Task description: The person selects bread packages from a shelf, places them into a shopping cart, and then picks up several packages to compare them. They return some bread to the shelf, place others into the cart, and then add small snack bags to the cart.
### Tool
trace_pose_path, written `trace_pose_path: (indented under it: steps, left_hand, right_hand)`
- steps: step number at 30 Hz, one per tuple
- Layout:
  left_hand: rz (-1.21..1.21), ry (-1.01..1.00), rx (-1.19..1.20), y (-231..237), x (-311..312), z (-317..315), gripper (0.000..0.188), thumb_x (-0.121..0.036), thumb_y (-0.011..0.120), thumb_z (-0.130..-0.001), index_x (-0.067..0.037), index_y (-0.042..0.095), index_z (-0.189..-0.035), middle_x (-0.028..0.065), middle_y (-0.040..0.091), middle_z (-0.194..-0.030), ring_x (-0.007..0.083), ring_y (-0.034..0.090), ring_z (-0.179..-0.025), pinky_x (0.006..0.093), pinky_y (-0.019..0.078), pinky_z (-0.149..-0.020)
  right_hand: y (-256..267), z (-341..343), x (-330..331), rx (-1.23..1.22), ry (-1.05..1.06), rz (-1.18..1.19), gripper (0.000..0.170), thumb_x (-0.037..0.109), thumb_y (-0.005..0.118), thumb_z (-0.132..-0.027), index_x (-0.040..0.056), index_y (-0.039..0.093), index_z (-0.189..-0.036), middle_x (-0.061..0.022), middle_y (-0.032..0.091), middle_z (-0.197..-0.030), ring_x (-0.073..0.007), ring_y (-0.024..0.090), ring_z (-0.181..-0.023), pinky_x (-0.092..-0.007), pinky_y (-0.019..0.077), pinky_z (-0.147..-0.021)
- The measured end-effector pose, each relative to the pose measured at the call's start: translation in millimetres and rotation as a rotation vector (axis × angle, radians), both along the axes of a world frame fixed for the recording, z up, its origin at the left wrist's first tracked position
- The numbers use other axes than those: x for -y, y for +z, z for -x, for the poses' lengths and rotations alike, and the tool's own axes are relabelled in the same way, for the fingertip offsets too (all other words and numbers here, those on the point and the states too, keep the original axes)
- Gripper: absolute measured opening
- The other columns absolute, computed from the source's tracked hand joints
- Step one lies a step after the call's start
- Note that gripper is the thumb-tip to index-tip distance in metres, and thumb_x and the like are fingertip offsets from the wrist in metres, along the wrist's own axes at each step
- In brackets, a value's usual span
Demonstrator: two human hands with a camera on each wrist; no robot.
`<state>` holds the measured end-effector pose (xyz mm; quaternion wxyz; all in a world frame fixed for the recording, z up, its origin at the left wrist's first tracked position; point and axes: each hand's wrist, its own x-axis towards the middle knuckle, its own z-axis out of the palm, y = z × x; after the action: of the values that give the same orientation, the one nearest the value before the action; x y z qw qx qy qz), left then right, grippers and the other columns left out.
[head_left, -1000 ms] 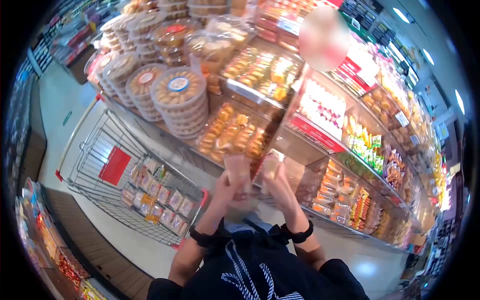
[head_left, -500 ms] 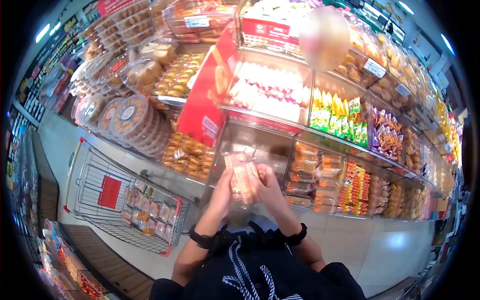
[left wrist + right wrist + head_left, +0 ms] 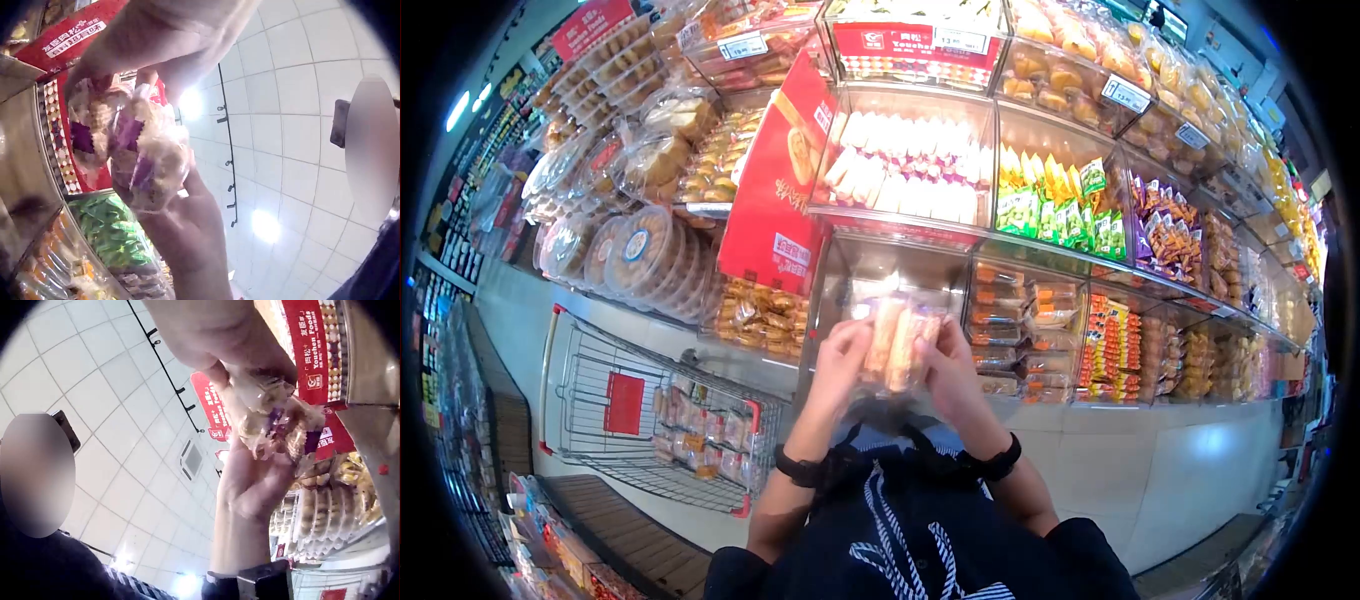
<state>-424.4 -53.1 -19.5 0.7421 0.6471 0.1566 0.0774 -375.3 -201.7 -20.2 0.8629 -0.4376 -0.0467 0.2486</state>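
Between my two hands are several plastic-wrapped pastry rolls (image 3: 890,345), side by side in front of my body. My left hand (image 3: 840,362) grips them at the left side with its fingers curled. On the right side my right hand (image 3: 953,368) holds them, its thumb over the wrapping. Purple labels show on the wrapped rolls (image 3: 147,144) from below in the left wrist view. Just beyond the hands is a clear-sided display bin (image 3: 890,262) with a bare inner wall.
A shopping cart (image 3: 580,375) with packaged goods stands to the left. Stacked round pastry tubs (image 3: 640,250) and a red sign board (image 3: 775,180) are at the left of the shelf. Bins of white rolls (image 3: 905,165), green packets (image 3: 1055,222) and orange packs (image 3: 1000,320) stand ahead and right.
The hands, apart a second ago with a wrapped pastry in each, have come together so the rolls lie side by side. The view has swung right, toward the bins.
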Motion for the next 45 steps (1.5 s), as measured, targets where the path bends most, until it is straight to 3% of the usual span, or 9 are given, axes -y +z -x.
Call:
trace_pose_path:
  steps: [2, 11, 19, 26, 31, 36, 41, 42, 45]
  left_hand:
    - [0.491, -0.001, -0.058, 30.6, -5.0, -2.7, 0.034, -0.013, 0.051, -0.087, -0.001, 0.048, -0.119, 0.0093, 0.051, -0.109, 0.015, 0.051, -0.097, 0.0248, 0.0439, -0.08]
    - [0.316, 0.142, -0.002, 33.0, -48.7, -18.3, 0.026, -0.004, 0.057, -0.081, -0.003, 0.045, -0.103, 0.0067, 0.055, -0.094, 0.0106, 0.054, -0.084, 0.0223, 0.0449, -0.071]
    - [0.192, -0.747, -0.302, 56.3, -102.9, -63.7, 0.021, -0.017, 0.058, -0.081, -0.002, 0.057, -0.095, 0.0057, 0.061, -0.087, 0.0112, 0.058, -0.08, 0.0246, 0.0478, -0.069]
    - [0.766, -0.57, -0.229, 31.2, -99.1, -62.1, 0.07, -0.056, 0.019, -0.088, 0.004, 0.044, -0.116, 0.0169, 0.053, -0.113, 0.0218, 0.055, -0.099, 0.0363, 0.0472, -0.083]
    - [0.483, -0.602, -0.069, 41.5, -79.9, -45.3, 0.061, 0.009, 0.059, -0.071, 0.0, 0.037, -0.127, 0.0015, 0.055, -0.101, 0.0096, 0.053, -0.085, 0.0216, 0.0438, -0.078]
    - [-0.477, -0.547, 0.018, 37.8, -60.3, -47.0, 0.039, -0.029, 0.042, -0.091, 0.0, 0.046, -0.117, 0.0019, 0.054, -0.09, 0.0084, 0.047, -0.078, 0.024, 0.0401, -0.069]
    - [0.186, -0.456, -0.058, -63.3, -57.9, -57.9, 0.044, -0.039, 0.041, -0.091, -0.001, 0.057, -0.105, 0.0028, 0.06, -0.081, 0.0091, 0.053, -0.069, 0.0223, 0.0416, -0.063]
    - [-0.355, -0.233, 0.076, -55.3, -45.8, -49.2, 0.038, -0.025, 0.051, -0.088, -0.001, 0.047, -0.116, 0.0134, 0.052, -0.109, 0.0121, 0.046, -0.102, 0.0293, 0.0343, -0.09]
    - [-0.362, -0.271, 0.066, -48.2, -47.3, -57.5, 0.035, -0.027, 0.05, -0.088, 0.002, 0.052, -0.109, 0.0086, 0.059, -0.096, 0.0159, 0.052, -0.092, 0.0289, 0.0401, -0.083]
  right_hand:
    - [12.6, -8.2, 0.5, -0.226, -0.079, -0.128, 0.036, 0.004, 0.053, -0.082, 0.0045, 0.038, -0.115, -0.0073, 0.049, -0.109, -0.0189, 0.052, -0.098, -0.0349, 0.0451, -0.086]
    - [31.4, -34.0, 10.3, -0.102, -0.059, -0.22, 0.042, 0.014, 0.054, -0.083, 0.0065, 0.037, -0.121, -0.0083, 0.047, -0.117, -0.0204, 0.049, -0.107, -0.0345, 0.0436, -0.089]
    - [77.0, -57.7, -8.9, 0.734, 0.664, 0.196, 0.059, 0.016, 0.068, -0.074, 0.0047, 0.035, -0.121, -0.0087, 0.046, -0.116, -0.0167, 0.043, -0.109, -0.0305, 0.0377, -0.09]
    - [26.2, -42.0, -15.7, 0.036, 0.28, -0.082, 0.039, 0.01, 0.061, -0.079, 0.0066, 0.041, -0.112, -0.0051, 0.048, -0.11, -0.0145, 0.047, -0.104, -0.0307, 0.0385, -0.09]
    - [22.2, -47.2, -17.3, -0.178, 0.079, -0.212, 0.038, 0.018, 0.049, -0.087, 0.0103, 0.037, -0.122, -0.0064, 0.049, -0.114, -0.0204, 0.052, -0.103, -0.0358, 0.0475, -0.083]
    - [32.3, -47.6, -9.3, -0.128, 0.086, -0.222, 0.039, 0.026, 0.044, -0.09, 0.0088, 0.038, -0.124, -0.0051, 0.049, -0.117, -0.016, 0.051, -0.104, -0.0327, 0.0442, -0.087]
    - [-4.4, -52.1, -5.0, 0.186, -0.008, 0.061, 0.037, 0.018, 0.051, -0.086, 0.0076, 0.038, -0.119, -0.0048, 0.046, -0.112, -0.0145, 0.047, -0.104, -0.0316, 0.0428, -0.086]
    - [1.5, -46.7, -5.2, 0.127, -0.003, 0.041, 0.036, 0.017, 0.051, -0.086, 0.0075, 0.038, -0.118, -0.005, 0.045, -0.113, -0.0153, 0.046, -0.105, -0.0322, 0.042, -0.087]
    - [42.8, -16.4, 11.2, 0.324, 0.071, 0.083, 0.047, 0.014, 0.052, -0.085, 0.007, 0.032, -0.127, -0.0079, 0.038, -0.127, -0.0191, 0.041, -0.115, -0.0336, 0.036, -0.095]
